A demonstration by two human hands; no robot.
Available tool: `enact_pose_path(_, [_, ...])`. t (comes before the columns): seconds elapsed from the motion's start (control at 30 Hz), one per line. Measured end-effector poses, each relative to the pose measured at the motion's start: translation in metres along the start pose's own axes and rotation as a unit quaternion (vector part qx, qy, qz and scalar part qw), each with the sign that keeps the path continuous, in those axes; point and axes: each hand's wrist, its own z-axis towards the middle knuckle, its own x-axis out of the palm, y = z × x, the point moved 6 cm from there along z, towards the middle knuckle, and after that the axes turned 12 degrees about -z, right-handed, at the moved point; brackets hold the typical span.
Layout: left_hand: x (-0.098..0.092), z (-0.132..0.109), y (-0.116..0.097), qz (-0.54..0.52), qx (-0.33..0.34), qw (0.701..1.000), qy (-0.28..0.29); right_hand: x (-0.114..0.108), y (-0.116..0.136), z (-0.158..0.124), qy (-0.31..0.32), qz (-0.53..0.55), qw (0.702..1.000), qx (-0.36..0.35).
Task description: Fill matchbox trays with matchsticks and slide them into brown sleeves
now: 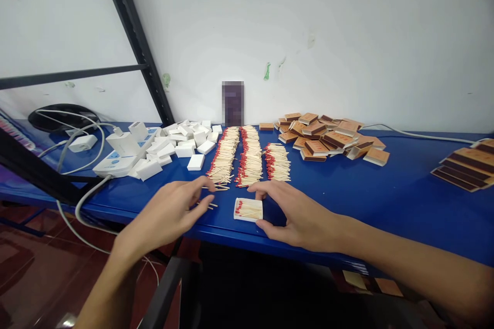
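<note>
A small white matchbox tray [248, 209] with red-tipped matches in it lies near the front edge of the blue table [386, 195]. My right hand [297, 213] grips the tray's right end between thumb and forefinger. My left hand [170, 213] rests palm down to the tray's left, fingers pinched over a few loose matches [210, 204]. Just beyond both hands lie three rows of red-tipped matches [249, 157].
A heap of empty white trays [185, 144] sits at the left, beside a white power strip [123, 157] with cables. Brown matchbox sleeves [332, 136] are piled at the right, more [469, 164] at the far right edge. A black metal frame [131, 31] stands at the left.
</note>
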Motion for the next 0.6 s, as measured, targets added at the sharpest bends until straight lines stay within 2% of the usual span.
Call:
enact_pose_path(0.1, [-0.013, -0.011, 0.022, 0.007, -0.036, 0.999, 0.029, -0.001, 0.0, -0.001, 0.004, 0.003, 1.0, 0.001])
enact_pose_path(0.17, [-0.013, -0.014, 0.028, -0.001, -0.042, 0.998, 0.054, -0.001, 0.0, -0.001, 0.005, 0.005, 1.0, 0.003])
enact_pose_path(0.3, [-0.006, -0.012, 0.027, -0.015, -0.046, 0.996, 0.08, -0.002, 0.001, 0.0, 0.006, 0.005, 1.0, 0.002])
enact_pose_path(0.43, [-0.004, -0.007, 0.024, -0.02, -0.052, 0.996, 0.071, -0.002, 0.001, 0.001, 0.008, 0.004, 1.0, 0.009])
enact_pose_path(0.6, [-0.005, -0.007, 0.031, -0.026, -0.065, 0.995, 0.066, -0.002, 0.001, 0.0, 0.004, 0.006, 1.0, 0.005])
